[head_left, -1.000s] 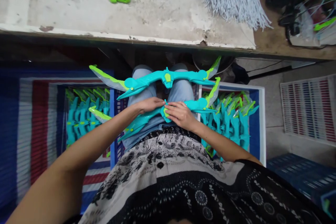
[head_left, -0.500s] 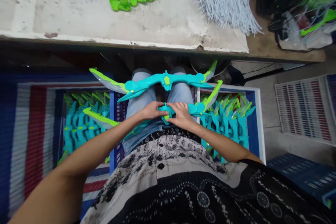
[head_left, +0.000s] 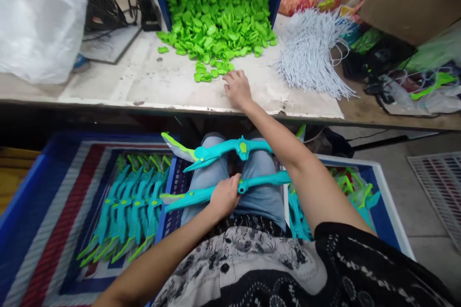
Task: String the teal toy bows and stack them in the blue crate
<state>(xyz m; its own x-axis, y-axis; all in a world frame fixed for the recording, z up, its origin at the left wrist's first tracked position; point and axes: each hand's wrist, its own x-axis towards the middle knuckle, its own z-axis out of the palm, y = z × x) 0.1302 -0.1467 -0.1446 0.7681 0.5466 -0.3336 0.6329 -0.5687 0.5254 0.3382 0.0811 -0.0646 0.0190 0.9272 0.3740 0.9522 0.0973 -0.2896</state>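
Across my lap lies a teal toy bow [head_left: 266, 180], with my left hand [head_left: 225, 196] wrapped round it just left of its middle. A second toy bow [head_left: 221, 148], teal with lime-green tips and a green centre piece, rests over my knees ahead of the first. My right hand [head_left: 237, 89] is stretched out over the worktable, fingers slightly bent and apart. Its fingertips are beside a few loose bright green plastic pieces [head_left: 215, 73] at the near edge of a big pile [head_left: 219, 33]. My right forearm hides part of both bows' right ends.
Finished-looking bows [head_left: 131, 204] stand in rows in a blue crate on my left. A white-rimmed crate [head_left: 387, 201] on my right holds more. On the worktable [head_left: 144, 81] lie a bundle of white cords [head_left: 311, 55], a white plastic bag [head_left: 39, 24] and a black fan [head_left: 103, 2].
My right hand has let go of the nearer bow and moved forward to the green pieces on the table. My left hand stays on that bow, which has turned over. The view has tilted up.
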